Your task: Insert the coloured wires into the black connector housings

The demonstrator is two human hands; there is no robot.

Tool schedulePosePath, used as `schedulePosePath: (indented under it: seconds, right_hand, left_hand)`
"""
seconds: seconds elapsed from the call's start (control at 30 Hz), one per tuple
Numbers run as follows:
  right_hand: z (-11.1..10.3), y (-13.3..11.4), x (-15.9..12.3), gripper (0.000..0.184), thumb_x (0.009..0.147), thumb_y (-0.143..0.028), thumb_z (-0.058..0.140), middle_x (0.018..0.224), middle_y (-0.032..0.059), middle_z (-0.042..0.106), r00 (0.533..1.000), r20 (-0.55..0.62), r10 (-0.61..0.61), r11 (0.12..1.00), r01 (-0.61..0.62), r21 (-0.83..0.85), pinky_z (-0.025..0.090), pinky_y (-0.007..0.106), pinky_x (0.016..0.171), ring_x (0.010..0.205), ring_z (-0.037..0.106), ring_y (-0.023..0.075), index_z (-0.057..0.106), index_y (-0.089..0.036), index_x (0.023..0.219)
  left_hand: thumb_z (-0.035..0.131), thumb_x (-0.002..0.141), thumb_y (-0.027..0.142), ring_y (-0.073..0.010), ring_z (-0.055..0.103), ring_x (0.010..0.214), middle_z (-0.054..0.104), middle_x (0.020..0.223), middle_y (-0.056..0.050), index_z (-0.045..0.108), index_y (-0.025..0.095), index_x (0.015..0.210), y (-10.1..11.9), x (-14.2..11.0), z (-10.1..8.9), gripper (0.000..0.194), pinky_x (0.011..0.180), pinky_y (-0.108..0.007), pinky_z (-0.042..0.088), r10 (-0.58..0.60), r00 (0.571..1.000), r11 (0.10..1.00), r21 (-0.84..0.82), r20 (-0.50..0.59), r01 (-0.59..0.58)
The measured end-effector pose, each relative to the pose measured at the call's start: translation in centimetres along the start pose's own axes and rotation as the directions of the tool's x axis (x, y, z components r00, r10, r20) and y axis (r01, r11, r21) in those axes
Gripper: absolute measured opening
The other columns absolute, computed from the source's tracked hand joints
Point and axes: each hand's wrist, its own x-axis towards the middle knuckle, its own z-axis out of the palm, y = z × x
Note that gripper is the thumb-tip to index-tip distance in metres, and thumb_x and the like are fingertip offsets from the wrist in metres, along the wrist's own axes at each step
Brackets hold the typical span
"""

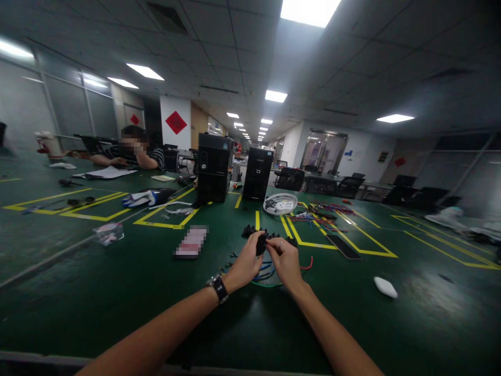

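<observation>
My left hand grips a small black part, with its fingers wrapped round the part's left side. From the right, my right hand pinches at the same part; whatever sits between thumb and fingertip is too small to make out. Just beyond my fingers lies a row of black pieces, partly covered by the hands. Loose blue wires, a green wire and a red wire rest on the green table beneath and around my hands.
Two black computer cases stand ahead. A white basket and a heap of coloured wires are right of them. A dark phone and a white object lie right; a blurred phone-like item lies left. A person sits across the table.
</observation>
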Motion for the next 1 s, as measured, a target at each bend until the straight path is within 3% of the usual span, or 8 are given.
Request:
schedulePosePath:
  seconds: [0.1,0.27,0.47,0.63,0.7,0.9,0.93,1.0]
  right_hand:
    - [0.2,0.0,0.0,0.015,0.085,-0.026,0.053,0.077,0.0041,0.066,0.999,-0.029,0.045,0.998,-0.046,-0.042,0.046,0.027,0.063,0.063,0.058,0.0153,0.065,-0.018,0.089]
    - [0.8,-1.0,0.1,0.016,0.087,-0.032,0.054,0.059,-0.0027,0.058,0.994,0.007,0.108,0.992,-0.108,0.058,0.037,0.022,0.048,0.049,0.052,0.0126,0.059,-0.018,0.091]
    - [0.6,-2.0,0.0,0.025,0.094,-0.026,0.042,0.071,0.0026,0.069,0.980,0.184,0.078,0.985,-0.046,-0.169,0.041,0.023,0.060,0.065,0.065,0.0164,0.064,-0.021,0.084]
    - [-1.8,-2.8,1.0,0.028,0.094,-0.027,0.043,0.072,0.0023,0.071,0.940,0.340,0.022,0.949,0.087,-0.302,0.041,0.022,0.063,0.068,0.066,0.0166,0.067,-0.021,0.081]
    - [-1.9,-3.2,1.2,0.029,0.094,-0.028,0.044,0.073,0.0024,0.071,0.943,0.333,-0.008,0.943,0.118,-0.311,0.042,0.023,0.064,0.069,0.067,0.0173,0.068,-0.022,0.081]
    - [0.6,-3.8,0.4,0.028,0.096,-0.026,0.040,0.083,0.0045,0.074,0.979,0.194,0.064,0.962,-0.008,-0.274,0.043,0.022,0.066,0.075,0.069,0.0175,0.068,-0.021,0.097]
    - [0.6,-3.6,0.4,0.028,0.096,-0.026,0.040,0.082,0.0043,0.074,0.976,0.202,0.081,0.958,-0.021,-0.285,0.043,0.022,0.066,0.074,0.069,0.0173,0.068,-0.021,0.096]
    - [-0.2,-2.8,0.6,0.030,0.096,-0.027,0.039,0.079,0.0040,0.073,0.980,0.163,0.113,0.953,-0.060,-0.297,0.043,0.022,0.067,0.074,0.068,0.0170,0.068,-0.020,0.091]
  left_hand:
    - [0.050,0.082,0.018,-0.0219,0.043,0.128,0.048,0.135,-0.012,0.038,0.018,0.136,0.6,0.3,-0.7,0.055,0.110,-0.038,0.029,-0.051,0.999,0.998,-0.023,0.009,0.051]
    - [0.034,0.094,0.037,-0.0163,0.063,0.090,0.066,0.099,-0.004,0.033,0.022,0.135,1.3,1.0,-1.5,0.043,0.083,-0.029,0.046,-0.212,0.951,0.971,-0.160,-0.227,0.178]
    - [0.032,0.094,0.037,-0.0186,0.059,0.100,0.063,0.106,-0.006,0.058,0.020,0.105,1.5,0.8,-1.2,0.033,0.088,-0.029,0.042,-0.124,0.963,0.992,-0.016,-0.239,0.123]
    - [0.036,0.093,0.036,-0.0181,0.062,0.090,0.065,0.096,-0.005,0.053,0.020,0.110,1.3,1.0,-1.6,0.028,0.082,-0.028,0.044,-0.080,0.982,0.996,0.020,-0.168,0.085]
    - [0.032,0.095,0.037,-0.0170,0.063,0.084,0.065,0.092,-0.004,0.049,0.020,0.112,1.2,1.1,-1.4,0.030,0.078,-0.028,0.045,-0.095,0.972,0.995,-0.021,-0.215,0.093]
    - [0.029,0.094,0.041,-0.0141,0.063,0.067,0.063,0.084,-0.003,0.042,0.021,0.116,-0.8,2.8,-2.3,0.032,0.067,-0.027,0.050,-0.254,0.862,0.956,-0.246,-0.439,0.157]
    - [0.029,0.094,0.040,-0.0132,0.062,0.062,0.062,0.081,-0.002,0.042,0.020,0.116,-1.5,3.3,-3.3,0.032,0.063,-0.027,0.051,-0.289,0.822,0.944,-0.290,-0.490,0.159]
    - [0.024,0.094,0.035,-0.0115,0.058,0.049,0.057,0.071,0.002,0.039,0.020,0.115,-3.0,4.1,-6.0,0.030,0.052,-0.026,0.049,-0.380,0.626,0.916,-0.373,-0.681,0.150]
